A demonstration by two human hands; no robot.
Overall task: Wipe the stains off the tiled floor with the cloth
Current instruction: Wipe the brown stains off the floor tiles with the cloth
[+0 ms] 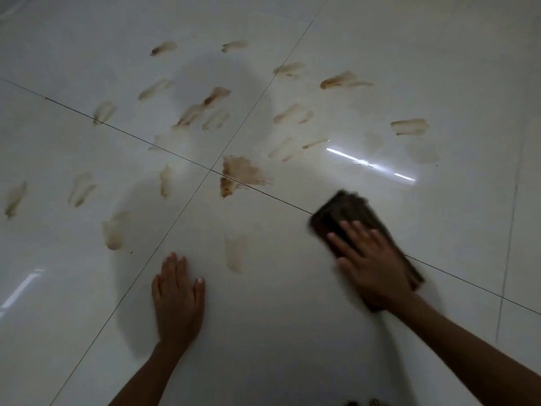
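Note:
A dark brown cloth [344, 212] lies flat on the glossy white tiled floor [292, 317], right of centre, across a grout line. My right hand [371, 259] presses down on it with fingers spread; the hand and cloth are motion-blurred. My left hand [177, 297] rests palm-down on the bare tile, fingers together, holding nothing. Several brown smeared stains cover the tiles ahead, the largest stain [238, 174] at the crossing of the grout lines. A faint stain [235, 253] lies between my two hands.
More brown streaks spread to the far left [14, 199] and the upper right [409, 126]. A bright light reflection [371, 164] glares on the tile beyond the cloth. Dark grout lines cross at the centre [210, 169].

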